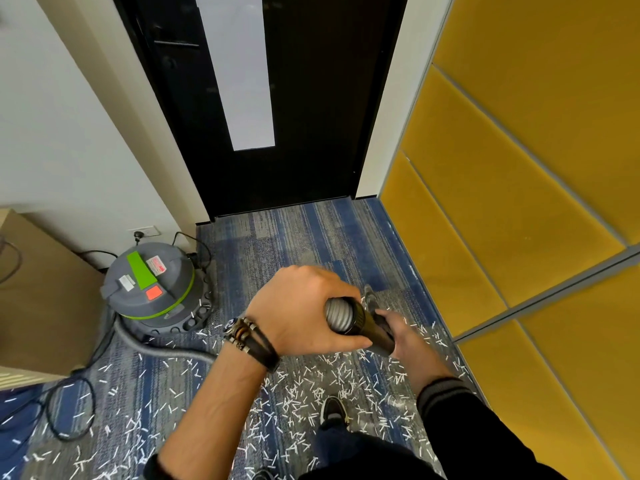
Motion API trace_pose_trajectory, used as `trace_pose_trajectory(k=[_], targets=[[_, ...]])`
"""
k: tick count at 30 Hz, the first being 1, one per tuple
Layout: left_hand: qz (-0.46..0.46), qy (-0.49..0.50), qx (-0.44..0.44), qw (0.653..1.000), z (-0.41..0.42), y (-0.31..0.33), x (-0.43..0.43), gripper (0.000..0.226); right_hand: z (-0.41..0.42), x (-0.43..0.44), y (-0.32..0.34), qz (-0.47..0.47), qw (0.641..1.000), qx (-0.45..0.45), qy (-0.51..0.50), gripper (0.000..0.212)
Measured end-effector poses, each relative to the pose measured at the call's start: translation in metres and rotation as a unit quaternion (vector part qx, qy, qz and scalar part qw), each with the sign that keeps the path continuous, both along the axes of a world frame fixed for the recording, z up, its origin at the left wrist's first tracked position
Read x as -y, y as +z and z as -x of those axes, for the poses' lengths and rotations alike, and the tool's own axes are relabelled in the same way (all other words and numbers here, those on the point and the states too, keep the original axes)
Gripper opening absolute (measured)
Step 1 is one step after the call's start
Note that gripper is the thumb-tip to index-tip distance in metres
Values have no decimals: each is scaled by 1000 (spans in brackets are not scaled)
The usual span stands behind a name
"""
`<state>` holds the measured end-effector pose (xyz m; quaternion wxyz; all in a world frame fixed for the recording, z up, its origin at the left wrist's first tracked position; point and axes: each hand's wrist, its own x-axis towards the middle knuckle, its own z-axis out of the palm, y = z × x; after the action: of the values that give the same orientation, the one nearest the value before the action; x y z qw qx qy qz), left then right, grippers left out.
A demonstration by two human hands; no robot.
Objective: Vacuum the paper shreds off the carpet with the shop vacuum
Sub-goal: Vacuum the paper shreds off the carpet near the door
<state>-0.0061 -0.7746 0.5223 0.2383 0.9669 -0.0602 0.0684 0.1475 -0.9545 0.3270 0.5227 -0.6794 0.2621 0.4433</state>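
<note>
Your left hand (304, 310) clenches the ribbed hose (339, 315); your right hand (403, 332) grips the black wand (363, 320). With paper shreds (294, 403) thick underfoot, sweeping looks barely begun, so next bring that wand down to the carpet (277, 237).

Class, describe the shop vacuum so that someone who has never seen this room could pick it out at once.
Find the black door; look down-left to where the white wall meets the carpet. The shop vacuum stands there, beside a brown box. Nothing else is a grey dome with a lime-green band.

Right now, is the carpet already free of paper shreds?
No, many white paper shreds lie scattered on the carpet around the shoe.
</note>
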Motion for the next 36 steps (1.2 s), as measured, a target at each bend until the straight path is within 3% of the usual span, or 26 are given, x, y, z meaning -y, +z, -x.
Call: trace_pose_trajectory(k=[4, 8, 11, 18, 25, 30, 36], targets=[[12, -1, -15, 1000, 14, -2, -3, 51, 28, -4, 9, 2, 999, -29, 33, 36], [24, -17, -31, 999, 31, -4, -3, 51, 48, 4, 5, -14, 1000, -25, -11, 29], [24, 6, -6, 1000, 43, -3, -6, 45, 43, -3, 8, 34, 999, -34, 14, 32], [19, 28, 2, 999, 60, -6, -18, 43, 45, -39, -1, 4, 1000, -21, 22, 31], [68, 34, -37, 996, 79, -19, -35, 44, 65, -33, -6, 14, 998, -59, 25, 27], [107, 81, -11, 991, 90, -26, -47, 43, 56, -41, 0, 33, 998, -46, 28, 25], [51, 67, 20, 996, 99, -15, -41, 45, 51, -73, -11, 20, 998, -10, 67, 32]])
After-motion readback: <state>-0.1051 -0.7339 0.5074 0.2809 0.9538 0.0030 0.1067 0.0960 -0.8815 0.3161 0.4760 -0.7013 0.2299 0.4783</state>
